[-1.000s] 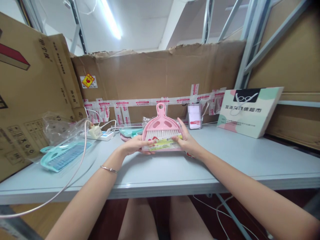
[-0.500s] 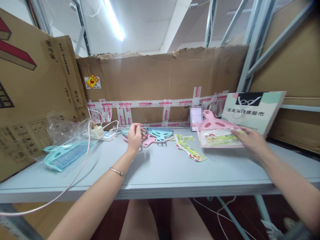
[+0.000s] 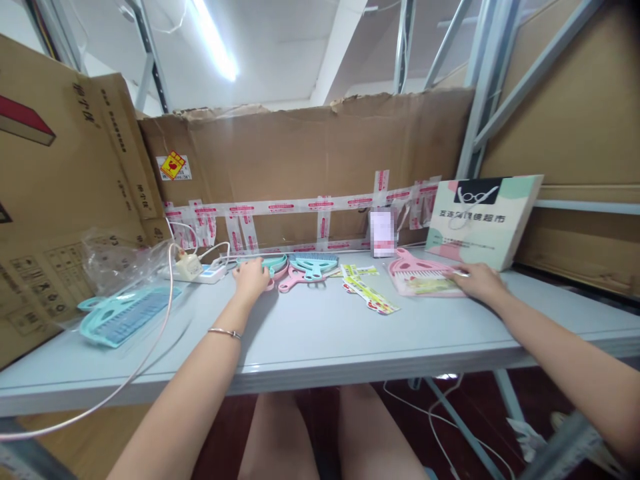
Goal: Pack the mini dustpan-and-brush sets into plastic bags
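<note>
My left hand (image 3: 251,280) has its fingers curled over the near-left end of several nested dustpans (image 3: 279,264), teal and pink, at the back of the table. Beside that pile lie teal hand brushes (image 3: 314,268) and a pink brush (image 3: 290,283), overlapping. Off to the right, my right hand (image 3: 479,283) grips the right edge of a pink dustpan and brush set (image 3: 413,265), which lies on the table with a printed strip on it under clear plastic. Between the hands are loose yellow-green printed card strips (image 3: 373,293). My left fingertips are partly hidden.
A teal dustpan and brush set (image 3: 130,317) in clear plastic lies at left. A power strip (image 3: 210,273) with a plug and white cable (image 3: 167,313) is behind it. A phone-like upright object (image 3: 383,232) and a printed box (image 3: 480,223) stand at the back right, before cardboard (image 3: 300,160).
My right hand has lowered the pink dustpan and brush set onto the table. My left hand has come down from above onto the nested dustpans. The view has shifted slightly.
</note>
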### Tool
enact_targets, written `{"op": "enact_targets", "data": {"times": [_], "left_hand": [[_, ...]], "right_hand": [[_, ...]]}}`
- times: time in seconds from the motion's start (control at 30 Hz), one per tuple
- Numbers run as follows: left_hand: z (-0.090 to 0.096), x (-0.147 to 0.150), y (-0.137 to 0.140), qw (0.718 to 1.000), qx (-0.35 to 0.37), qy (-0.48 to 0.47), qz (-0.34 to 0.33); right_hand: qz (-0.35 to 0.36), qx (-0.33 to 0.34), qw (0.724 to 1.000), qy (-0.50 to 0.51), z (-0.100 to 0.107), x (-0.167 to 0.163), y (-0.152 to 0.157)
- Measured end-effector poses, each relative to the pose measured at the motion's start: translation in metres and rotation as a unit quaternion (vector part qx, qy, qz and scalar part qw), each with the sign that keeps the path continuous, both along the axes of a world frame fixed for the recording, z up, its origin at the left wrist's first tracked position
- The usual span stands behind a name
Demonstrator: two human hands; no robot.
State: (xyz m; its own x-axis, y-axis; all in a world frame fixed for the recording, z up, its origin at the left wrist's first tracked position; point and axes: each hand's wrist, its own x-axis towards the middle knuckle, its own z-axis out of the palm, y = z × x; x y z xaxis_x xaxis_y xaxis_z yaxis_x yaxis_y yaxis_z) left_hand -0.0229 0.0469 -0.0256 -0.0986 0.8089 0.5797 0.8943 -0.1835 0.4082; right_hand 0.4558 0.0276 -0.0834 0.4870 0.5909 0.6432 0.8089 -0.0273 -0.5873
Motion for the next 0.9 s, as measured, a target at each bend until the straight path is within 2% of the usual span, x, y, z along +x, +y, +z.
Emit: {"op": "enact_targets", "data": {"times": [0.13, 0.3, 0.4, 0.47, 0.57, 0.67, 0.73, 0.77, 0.8, 0.9], "left_hand": [[-0.003, -0.007, 0.004, 0.999, -0.025, 0.029, 0.018], [0.0, -0.012, 0.004, 0.999, 0.032, 0.002, 0.005], [0.01, -0.013, 0.001, 0.991, 0.123, -0.047, -0.005], [0.019, -0.014, -0.002, 0.976, 0.194, -0.098, -0.007], [0.033, -0.019, -0.008, 0.937, 0.294, -0.191, -0.014], [0.042, -0.023, -0.013, 0.889, 0.355, -0.286, -0.046], [0.044, -0.022, -0.015, 0.863, 0.363, -0.34, -0.091], [0.044, -0.019, -0.016, 0.853, 0.356, -0.361, -0.121], [0.043, -0.016, -0.017, 0.846, 0.342, -0.379, -0.155], [0.04, -0.001, -0.022, 0.829, 0.273, -0.413, -0.261]], "right_hand": [[-0.07, -0.072, 0.995, 0.029, 0.0, 0.0, 0.0], [-0.138, -0.06, 0.987, 0.056, 0.003, -0.004, 0.002], [-0.154, -0.021, 0.986, 0.068, 0.006, -0.007, 0.003], [-0.158, 0.019, 0.985, 0.072, 0.01, -0.009, 0.002], [-0.165, 0.098, 0.979, 0.07, 0.018, -0.014, -0.005], [-0.159, 0.18, 0.97, 0.044, 0.033, -0.032, -0.018], [-0.104, 0.23, 0.967, 0.032, 0.048, -0.056, -0.026], [-0.029, 0.266, 0.963, 0.039, 0.056, -0.073, -0.028], [0.077, 0.269, 0.958, 0.063, 0.064, -0.092, -0.03], [0.254, 0.166, 0.952, 0.044, 0.086, -0.16, -0.029]]}}
